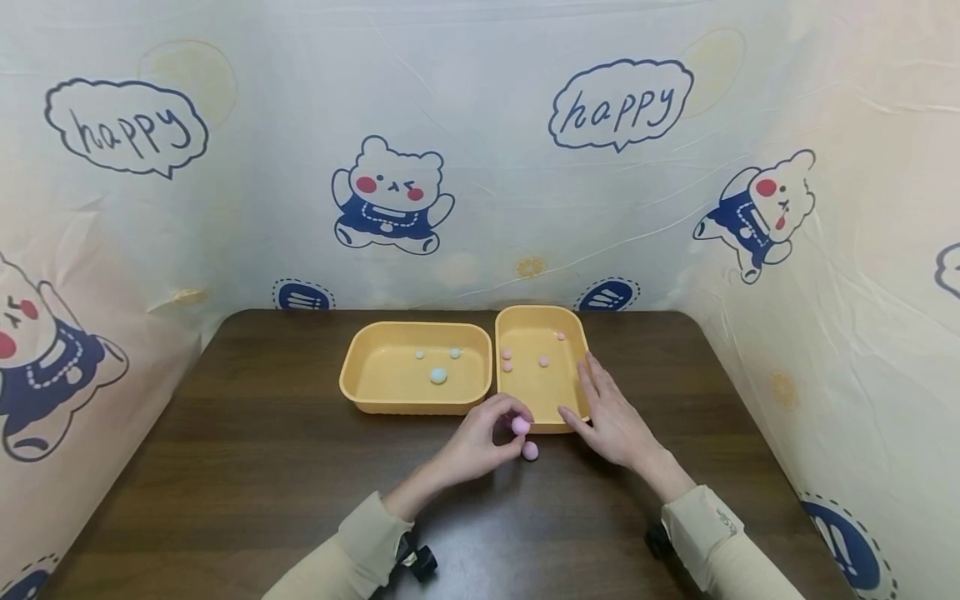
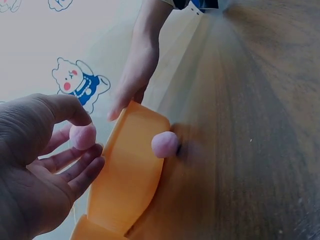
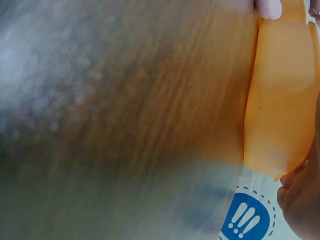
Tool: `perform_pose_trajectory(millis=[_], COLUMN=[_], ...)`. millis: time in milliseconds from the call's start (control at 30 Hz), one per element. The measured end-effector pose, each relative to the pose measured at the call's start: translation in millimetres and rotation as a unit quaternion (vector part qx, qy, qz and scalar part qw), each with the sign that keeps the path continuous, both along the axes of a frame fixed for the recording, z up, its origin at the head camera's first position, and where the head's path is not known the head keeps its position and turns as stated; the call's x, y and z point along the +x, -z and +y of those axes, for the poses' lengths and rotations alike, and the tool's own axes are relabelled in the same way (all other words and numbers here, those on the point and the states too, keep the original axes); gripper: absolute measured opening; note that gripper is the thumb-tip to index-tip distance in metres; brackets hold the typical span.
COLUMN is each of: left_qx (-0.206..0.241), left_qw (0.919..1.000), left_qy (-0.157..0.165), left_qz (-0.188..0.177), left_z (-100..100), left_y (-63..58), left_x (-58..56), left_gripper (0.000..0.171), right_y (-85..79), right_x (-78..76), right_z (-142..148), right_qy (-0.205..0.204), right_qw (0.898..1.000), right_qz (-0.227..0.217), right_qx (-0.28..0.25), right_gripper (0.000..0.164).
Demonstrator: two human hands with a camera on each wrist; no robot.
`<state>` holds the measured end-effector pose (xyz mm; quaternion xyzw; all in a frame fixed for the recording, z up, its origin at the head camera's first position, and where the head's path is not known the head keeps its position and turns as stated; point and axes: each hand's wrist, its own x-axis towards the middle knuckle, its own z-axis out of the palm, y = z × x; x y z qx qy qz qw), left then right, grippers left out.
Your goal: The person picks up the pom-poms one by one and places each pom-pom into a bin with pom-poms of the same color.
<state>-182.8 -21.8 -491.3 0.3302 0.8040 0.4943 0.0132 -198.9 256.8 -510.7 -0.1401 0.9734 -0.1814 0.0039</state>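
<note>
My left hand (image 1: 474,442) pinches a pink ball (image 1: 521,426) between thumb and fingers, close to the near edge of the right yellow tray (image 1: 536,400). The left wrist view shows that ball (image 2: 83,137) held near the fingertips. A second pink ball (image 1: 530,451) lies on the table just in front of this tray, below the left hand's fingers. My right hand (image 1: 617,419) rests at the tray's right rim with fingers extended. Several small pink balls (image 1: 543,361) sit inside the right tray. In the right wrist view, only part of the right hand (image 3: 302,202) shows, beside the tray wall.
A second yellow tray (image 1: 382,383) stands directly left of the first and holds 3 pale blue-green balls (image 1: 438,376). Both are near the back of the dark wooden table (image 1: 247,467). A printed cloth (image 1: 495,200) with bears hangs around the table.
</note>
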Motion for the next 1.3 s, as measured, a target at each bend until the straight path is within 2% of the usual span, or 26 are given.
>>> perform_pose_trajectory(millis=[167, 433, 800, 1033, 1300], left_qx=[-0.002, 0.021, 0.002, 0.011, 0.012], left_qw=[1.0000, 0.9997, 0.9998, 0.9993, 0.9997], left_qy=[-0.004, 0.005, -0.010, -0.009, -0.013], left_qz=[0.006, 0.014, 0.015, 0.034, 0.016], left_z=[0, -1, 1, 5, 11], left_y=[-1.0, -6.4, -9.7, -11.7, -14.6], left_x=[-5.8, -13.7, -21.0, -26.5, -34.8], left_gripper=[0.027, 0.030, 0.027, 0.025, 0.025], right_y=[0.0, -1.1, 1.2, 0.8, 1.9], right_x=[-0.4, -0.4, -0.1, 0.2, 1.0], right_z=[0, 0, -1, -1, 0], right_qy=[-0.002, -0.003, -0.005, 0.000, -0.006], right_qw=[1.000, 1.000, 1.000, 1.000, 1.000], right_qz=[0.001, 0.004, 0.011, 0.004, 0.026], right_qx=[0.001, -0.002, -0.004, -0.006, -0.003], right_gripper=[0.099, 0.099, 0.099, 0.099, 0.096])
